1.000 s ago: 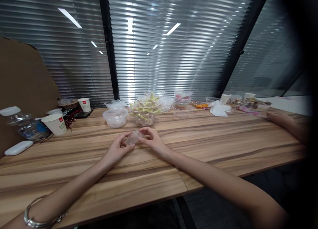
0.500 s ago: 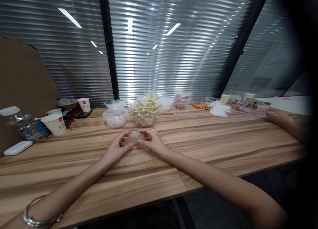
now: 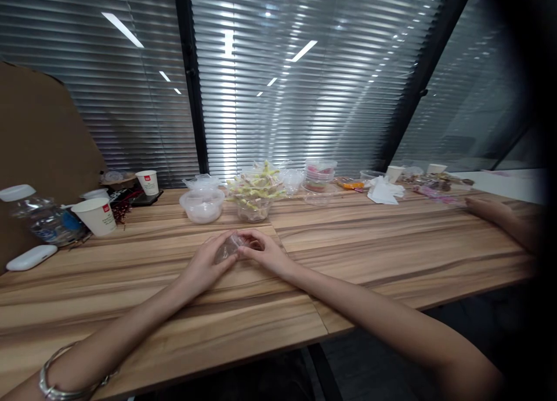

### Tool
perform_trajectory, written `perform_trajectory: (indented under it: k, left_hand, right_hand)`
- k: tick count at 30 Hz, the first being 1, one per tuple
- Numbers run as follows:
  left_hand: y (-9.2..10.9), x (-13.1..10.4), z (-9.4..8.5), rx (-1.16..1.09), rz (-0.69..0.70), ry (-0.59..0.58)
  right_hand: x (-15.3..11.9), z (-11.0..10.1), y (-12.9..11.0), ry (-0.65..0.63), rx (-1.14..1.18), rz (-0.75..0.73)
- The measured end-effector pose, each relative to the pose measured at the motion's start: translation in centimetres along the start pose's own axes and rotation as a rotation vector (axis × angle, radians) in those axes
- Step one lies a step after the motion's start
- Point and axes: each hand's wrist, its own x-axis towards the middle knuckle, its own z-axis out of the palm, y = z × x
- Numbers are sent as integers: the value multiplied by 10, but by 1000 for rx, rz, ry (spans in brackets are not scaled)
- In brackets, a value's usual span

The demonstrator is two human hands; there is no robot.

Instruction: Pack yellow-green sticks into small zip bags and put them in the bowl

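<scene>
A small clear plastic cup (image 3: pixel 225 250) is held low over the wooden table in front of me. My left hand (image 3: pixel 209 260) curls round its left side, the thumb along the near side and the fingers on the far side. My right hand (image 3: pixel 266 253) grips the right end between thumb and fingers, so the two hands meet at the fingertips. Much of the cup is hidden behind the fingers. Beyond the hands stand a clear bowl heaped with yellow-green strips (image 3: pixel 256 193) and a stack of clear plastic bowls (image 3: pixel 202 205).
On the left are a paper cup (image 3: pixel 96 216), a plastic bottle (image 3: pixel 50 218) and a white case (image 3: pixel 32 257). Lidded tubs (image 3: pixel 321 177), crumpled tissue (image 3: pixel 383 190) and an orange packet (image 3: pixel 349 184) line the back right. Another person's hand (image 3: pixel 491 209) rests at the far right.
My left hand has closed further round the cup and its fingertips have moved right, towards my right hand. The cup has turned and less of it shows.
</scene>
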Motion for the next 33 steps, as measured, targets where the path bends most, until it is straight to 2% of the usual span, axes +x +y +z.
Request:
perform_trajectory:
  k: [4, 12, 22, 29, 33]
  left_hand:
    - [0, 0, 1, -21, -45, -28]
    - [-4, -1, 1, 6, 20, -33]
    - [-2, -1, 4, -116, -44, -64]
    - [1, 0, 0, -44, 4, -16]
    - [1, 1, 1, -31, -6, -3]
  right_hand:
    - [1, 1, 2, 19, 19, 21]
    - [0, 1, 4, 71, -38, 29]
    - [1, 0, 4, 51, -4, 69]
    - [0, 0, 5, -15, 70, 68]
    - [-2, 1, 0, -2, 131, 37]
